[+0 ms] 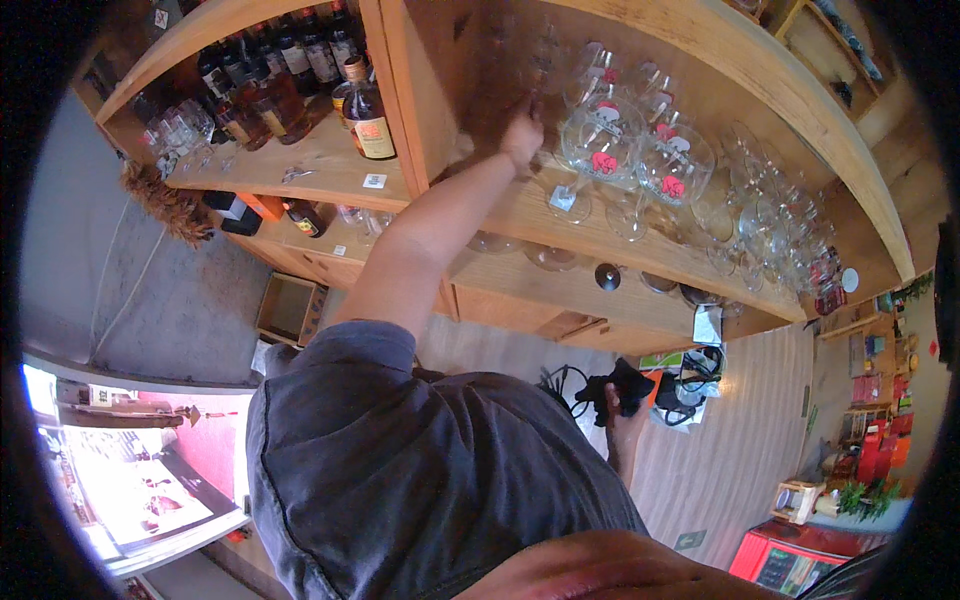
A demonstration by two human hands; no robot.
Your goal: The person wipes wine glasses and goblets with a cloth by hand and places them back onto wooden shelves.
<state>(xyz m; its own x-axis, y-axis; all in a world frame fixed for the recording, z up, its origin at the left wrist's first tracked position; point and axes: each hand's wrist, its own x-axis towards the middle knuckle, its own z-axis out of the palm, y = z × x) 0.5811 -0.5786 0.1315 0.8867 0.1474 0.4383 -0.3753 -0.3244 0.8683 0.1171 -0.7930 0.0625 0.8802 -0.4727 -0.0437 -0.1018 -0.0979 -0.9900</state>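
Observation:
My left hand (523, 135) reaches deep into the upper shelf compartment. Its fingers look closed near faint clear glass (540, 62) at the back; what they hold, if anything, is too dim to make out. Just right of it stand round stemmed glasses (600, 140) with pink and white prints, close to my wrist. Another printed stemmed glass (675, 165) stands beside them. Low at my right side, my right hand (625, 425) is closed around a bunched black cloth (628, 385), with its fingers partly hidden.
More clear stemware (770, 220) crowds the shelf's right part. A liquor bottle (368, 112) stands left of the wooden divider (392, 100), among several others. Lower down hang or stand more glasses (553, 258). Cables and bags (690, 385) lie below, and an open drawer or box (290, 308) sits at left.

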